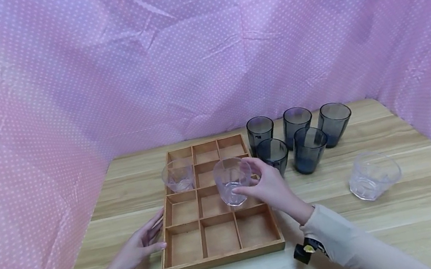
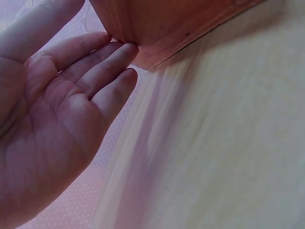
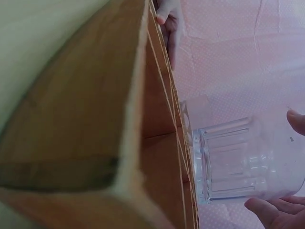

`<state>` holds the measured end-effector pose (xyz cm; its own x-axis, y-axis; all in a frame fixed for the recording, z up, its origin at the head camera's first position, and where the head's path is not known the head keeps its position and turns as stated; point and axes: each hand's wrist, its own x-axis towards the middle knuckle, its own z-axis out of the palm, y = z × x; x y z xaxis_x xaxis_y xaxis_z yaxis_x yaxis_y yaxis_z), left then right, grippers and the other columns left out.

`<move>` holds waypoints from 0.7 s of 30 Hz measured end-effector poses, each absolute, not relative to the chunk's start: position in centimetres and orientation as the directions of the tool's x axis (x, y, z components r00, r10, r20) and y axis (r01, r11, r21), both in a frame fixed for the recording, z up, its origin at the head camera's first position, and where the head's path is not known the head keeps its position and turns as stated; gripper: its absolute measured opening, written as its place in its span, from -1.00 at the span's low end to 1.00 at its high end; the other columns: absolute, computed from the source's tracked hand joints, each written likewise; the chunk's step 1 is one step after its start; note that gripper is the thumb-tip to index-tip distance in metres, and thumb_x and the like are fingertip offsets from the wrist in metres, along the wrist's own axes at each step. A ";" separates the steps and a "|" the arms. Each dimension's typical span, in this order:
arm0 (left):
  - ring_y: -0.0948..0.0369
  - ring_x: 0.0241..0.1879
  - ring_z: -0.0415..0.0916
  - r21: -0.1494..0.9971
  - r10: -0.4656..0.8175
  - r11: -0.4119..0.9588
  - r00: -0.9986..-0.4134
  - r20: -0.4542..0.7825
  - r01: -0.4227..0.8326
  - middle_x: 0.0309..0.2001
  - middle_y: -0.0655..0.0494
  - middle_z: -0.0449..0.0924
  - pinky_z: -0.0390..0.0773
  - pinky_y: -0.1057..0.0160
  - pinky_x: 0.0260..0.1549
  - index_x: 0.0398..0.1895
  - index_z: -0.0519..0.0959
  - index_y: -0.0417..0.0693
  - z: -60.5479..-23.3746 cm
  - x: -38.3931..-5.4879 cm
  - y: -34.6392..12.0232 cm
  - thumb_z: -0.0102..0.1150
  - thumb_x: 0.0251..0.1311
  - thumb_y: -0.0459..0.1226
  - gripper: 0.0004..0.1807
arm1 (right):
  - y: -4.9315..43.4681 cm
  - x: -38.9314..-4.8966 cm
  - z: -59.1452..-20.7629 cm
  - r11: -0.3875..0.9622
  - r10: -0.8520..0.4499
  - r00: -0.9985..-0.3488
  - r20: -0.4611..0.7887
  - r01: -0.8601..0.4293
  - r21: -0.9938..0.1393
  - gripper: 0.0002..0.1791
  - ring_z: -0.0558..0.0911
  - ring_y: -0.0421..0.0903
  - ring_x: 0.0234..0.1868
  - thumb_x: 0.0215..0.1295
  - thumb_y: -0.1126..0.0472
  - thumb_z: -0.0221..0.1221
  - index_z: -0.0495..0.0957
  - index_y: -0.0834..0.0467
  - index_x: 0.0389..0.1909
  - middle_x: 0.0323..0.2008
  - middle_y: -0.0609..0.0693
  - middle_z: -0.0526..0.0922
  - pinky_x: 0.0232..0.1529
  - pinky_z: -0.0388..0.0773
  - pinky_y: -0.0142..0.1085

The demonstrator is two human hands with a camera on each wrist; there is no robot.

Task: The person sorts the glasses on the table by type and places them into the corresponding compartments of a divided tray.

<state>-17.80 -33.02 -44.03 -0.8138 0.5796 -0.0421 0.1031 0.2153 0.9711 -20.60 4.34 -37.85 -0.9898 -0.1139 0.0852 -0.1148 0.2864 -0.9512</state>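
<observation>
A wooden compartment tray (image 1: 223, 262) lies on the table. My left hand (image 1: 138, 249) is beside its left wall, fingers extended; in the left wrist view the fingertips (image 2: 127, 76) are right at the wooden wall. My right hand (image 1: 270, 187) holds a clear glass (image 1: 229, 177) upright between thumb and fingers, over the tray's middle column. In the right wrist view, the held glass (image 3: 238, 162) has its base close to the tray's top edge. Another clear glass (image 1: 179, 177) stands in the left column, toward the back.
Several smoky grey glasses, including a front one (image 1: 308, 151), stand right of the tray's back half. A third clear glass (image 1: 372, 176) is on the table (image 1: 430, 221) at the right. A pink dotted cloth (image 1: 202, 60) hangs behind and along the sides.
</observation>
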 end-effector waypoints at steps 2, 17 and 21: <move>0.73 0.30 0.04 0.972 0.578 0.215 -0.815 -0.047 0.097 0.50 -0.41 -0.39 0.21 0.63 0.23 0.52 -0.26 -0.32 -44.0 -17.9 -33.1 0.16 0.25 -0.36 -0.04 | 3.9 -21.3 -37.8 0.284 -0.118 -0.987 0.106 -0.136 -0.949 -0.16 0.49 0.04 0.30 -0.07 0.18 0.50 0.37 0.18 0.29 0.24 0.14 0.53 0.17 0.57 -0.16; 0.76 0.27 0.05 0.972 0.585 0.222 -0.808 -0.070 0.076 0.49 -0.43 -0.39 0.22 0.65 0.21 0.52 -0.26 -0.31 -43.8 -18.9 -33.6 0.12 0.27 -0.37 -0.07 | 0.3 -25.6 -37.3 0.408 -0.066 -0.995 0.068 -0.090 -0.908 -0.13 0.53 0.04 0.19 -0.13 0.02 0.52 0.40 0.12 0.26 0.17 0.07 0.57 0.19 0.52 -0.04; 0.77 0.27 0.05 0.972 0.588 0.220 -0.806 -0.068 0.079 0.49 -0.43 -0.40 0.21 0.66 0.21 0.51 -0.27 -0.33 -43.7 -19.1 -33.6 0.12 0.28 -0.38 -0.07 | -0.4 -26.6 -37.1 0.414 -0.062 -0.995 0.072 -0.092 -0.906 -0.12 0.54 0.09 0.19 -0.11 0.03 0.51 0.37 0.15 0.27 0.17 0.09 0.57 0.19 0.53 -0.03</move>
